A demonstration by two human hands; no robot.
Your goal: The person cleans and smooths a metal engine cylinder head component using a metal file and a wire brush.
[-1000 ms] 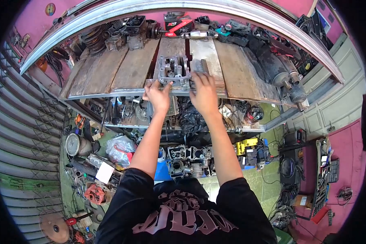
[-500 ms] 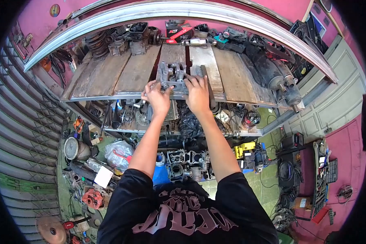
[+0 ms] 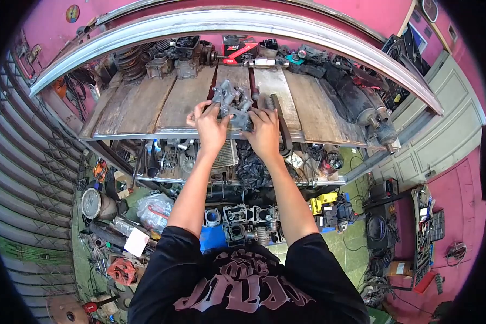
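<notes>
A grey metal engine cylinder head (image 3: 233, 99) is at the front of the wooden shelf, tilted between my two hands. My left hand (image 3: 210, 128) grips its left side, thumb at the near face and fingers bent around the edge. My right hand (image 3: 264, 128) holds the right side, with the fingers over the top and the thumb low near the front edge. My palms partly hide its lower end. Just right of my right hand lies a dark drive belt (image 3: 285, 129), touching or very close to it.
Worn planks (image 3: 189, 102) form the shelf top. Engine parts (image 3: 186, 59), a red and black box (image 3: 240, 51) and mufflers (image 3: 364, 110) line its back and right. A metal beam (image 3: 243, 20) crosses above. Below stand several cylinder heads (image 3: 235, 232) and a yellow-black machine (image 3: 324, 202).
The cylinder head has turned and tipped between my hands, now leaning at a slant. My right fingers have shifted lower along its side. The view has moved slightly.
</notes>
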